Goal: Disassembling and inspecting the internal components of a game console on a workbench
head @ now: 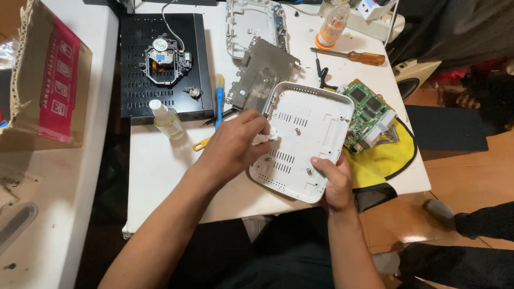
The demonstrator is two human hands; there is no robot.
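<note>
We see the white plastic cover (pixel 308 142) tilted at the table's (pixel 160 166) near edge. Right hand (pixel 334 182) clamps its near right corner. Left hand (pixel 233 144) pinches a white wad (pixel 266 137) against the cover's left inner face. Green circuit board (pixel 367 109) lies just right.

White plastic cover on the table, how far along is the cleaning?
Done: the device is apart, its circuit board and metal plate set aside. In hand: the left hand rubs a white cloth on the white cover, steadied by the right hand. Left: the second shell.
</note>
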